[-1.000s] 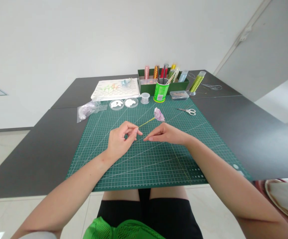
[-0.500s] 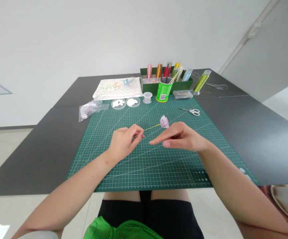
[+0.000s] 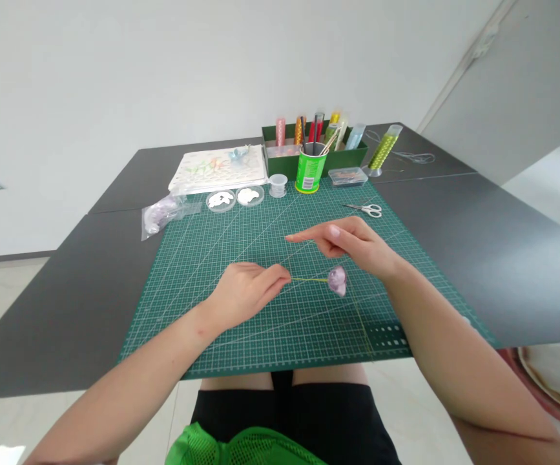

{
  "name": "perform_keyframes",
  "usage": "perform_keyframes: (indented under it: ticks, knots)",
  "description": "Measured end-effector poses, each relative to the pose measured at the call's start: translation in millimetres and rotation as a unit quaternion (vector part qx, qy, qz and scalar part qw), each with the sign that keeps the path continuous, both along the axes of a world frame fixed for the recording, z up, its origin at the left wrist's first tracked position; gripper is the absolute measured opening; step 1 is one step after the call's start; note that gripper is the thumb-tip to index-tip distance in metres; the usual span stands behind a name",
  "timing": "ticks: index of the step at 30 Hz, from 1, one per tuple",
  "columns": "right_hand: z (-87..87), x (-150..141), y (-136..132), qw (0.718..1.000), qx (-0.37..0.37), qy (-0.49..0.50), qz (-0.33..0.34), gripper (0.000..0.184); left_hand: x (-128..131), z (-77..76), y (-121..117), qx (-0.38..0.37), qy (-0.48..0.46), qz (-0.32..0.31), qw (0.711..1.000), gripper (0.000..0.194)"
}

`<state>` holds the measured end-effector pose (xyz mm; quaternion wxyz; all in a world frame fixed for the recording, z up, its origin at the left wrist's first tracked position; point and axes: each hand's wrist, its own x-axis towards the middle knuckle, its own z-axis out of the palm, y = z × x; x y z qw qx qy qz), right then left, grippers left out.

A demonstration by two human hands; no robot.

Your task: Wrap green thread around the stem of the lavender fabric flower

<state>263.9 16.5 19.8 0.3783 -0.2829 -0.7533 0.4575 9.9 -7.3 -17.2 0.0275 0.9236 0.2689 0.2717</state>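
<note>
My left hand (image 3: 250, 290) is closed in a pinch on the thin green stem of a small lilac flower (image 3: 336, 281). The stem lies nearly level, and the bloom points to the right over the cutting mat (image 3: 241, 342). Just above and behind the bloom is my right hand (image 3: 352, 244), apart from the flower, its index finger stretched out to the left and the thumb extended. The other fingers are partly curled, and I see nothing held in them. A faint thin yellowish thread runs below the bloom toward the mat's front edge.
White-handled scissors (image 3: 371, 210) lie at the mat's back right. A green can (image 3: 310, 171) with sticks stands before a dark green box (image 3: 272, 166) of thread spools. Further left are two dishes of white pieces (image 3: 220, 201), a clear round container (image 3: 278, 186) and a plastic bag (image 3: 158, 216).
My left hand has turned and come nearer with the flower, whose bloom has swung downward and toward me. My right hand has risen from in front of the stem to behind it.
</note>
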Motion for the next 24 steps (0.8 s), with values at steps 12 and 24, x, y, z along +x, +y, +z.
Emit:
perform_keyframes:
  ticks: [12,24]
  knots:
    - [-24.9,-5,20,0.984,-0.161,-0.053,0.049,0.069,-3,10.8,-6,0.010,-0.145,0.011,0.989,0.013]
    - [-42.2,-26,14,0.953,-0.246,-0.021,0.177,0.055,0,16.4,-2,-0.380,-0.401,0.060,0.831,0.016]
